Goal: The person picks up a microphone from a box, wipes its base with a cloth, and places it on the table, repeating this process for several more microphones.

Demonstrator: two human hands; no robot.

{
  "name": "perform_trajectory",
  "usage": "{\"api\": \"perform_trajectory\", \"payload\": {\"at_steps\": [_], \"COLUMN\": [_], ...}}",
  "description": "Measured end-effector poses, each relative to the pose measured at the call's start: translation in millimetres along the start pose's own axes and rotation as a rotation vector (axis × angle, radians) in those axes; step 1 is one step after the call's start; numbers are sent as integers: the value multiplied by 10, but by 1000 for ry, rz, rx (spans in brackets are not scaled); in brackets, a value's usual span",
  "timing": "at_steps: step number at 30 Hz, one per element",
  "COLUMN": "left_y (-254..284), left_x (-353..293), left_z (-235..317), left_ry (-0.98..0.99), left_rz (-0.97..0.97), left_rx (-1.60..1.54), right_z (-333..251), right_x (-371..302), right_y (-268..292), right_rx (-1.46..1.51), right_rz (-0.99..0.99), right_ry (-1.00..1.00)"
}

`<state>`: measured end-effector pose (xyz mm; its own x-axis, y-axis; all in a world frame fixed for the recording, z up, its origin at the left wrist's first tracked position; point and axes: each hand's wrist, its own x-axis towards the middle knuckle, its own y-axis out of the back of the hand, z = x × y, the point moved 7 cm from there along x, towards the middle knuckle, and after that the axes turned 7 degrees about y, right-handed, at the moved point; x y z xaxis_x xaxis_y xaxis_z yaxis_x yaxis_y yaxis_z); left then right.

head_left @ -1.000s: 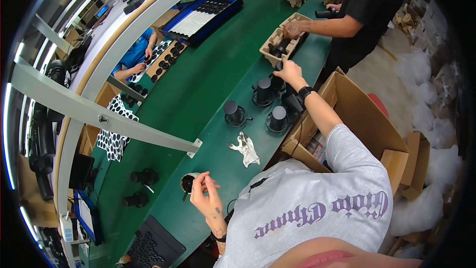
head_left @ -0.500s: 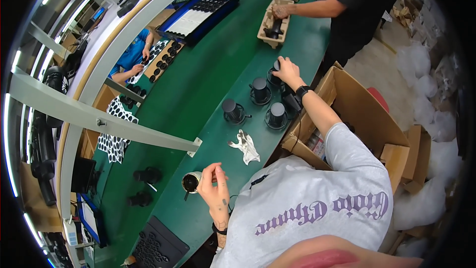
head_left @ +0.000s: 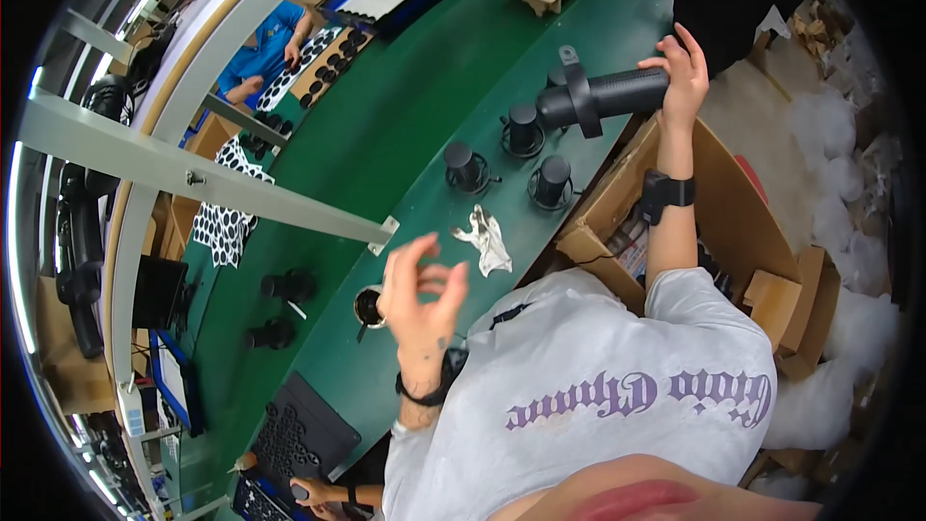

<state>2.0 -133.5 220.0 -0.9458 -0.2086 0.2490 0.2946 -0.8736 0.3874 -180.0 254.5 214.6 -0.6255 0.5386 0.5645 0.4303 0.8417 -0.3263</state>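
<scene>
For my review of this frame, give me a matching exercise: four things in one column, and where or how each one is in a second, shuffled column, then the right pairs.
Column one
1. Right hand
2. Left hand
3. Crumpled white cloth
4. Cardboard box

Column two
A. Lying on the green work surface
B. Fingers parted, nothing visible in it
C. Standing open next to the work surface
D. At one end of a black cylinder

Right pairs
1-D
2-B
3-A
4-C
</scene>
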Motion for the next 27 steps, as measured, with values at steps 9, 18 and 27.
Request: {"api": "perform_trajectory", "payload": {"at_steps": [9, 18, 27], "left_y": [-440, -271, -298], "left_x": [23, -221, -334], "left_z": [757, 824, 869], "left_ry": [-412, -515, -638], "left_rz": [-31, 120, 131], "left_rx": [24, 140, 108], "right_z": [-16, -144, -177], "right_x": [-1159, -1325, -1320], "right_y": [-903, -1182, -1262], "right_rx": [931, 1017, 1068], "right_rz": [-145, -193, -234], "right_ry": [-754, -797, -776]}}
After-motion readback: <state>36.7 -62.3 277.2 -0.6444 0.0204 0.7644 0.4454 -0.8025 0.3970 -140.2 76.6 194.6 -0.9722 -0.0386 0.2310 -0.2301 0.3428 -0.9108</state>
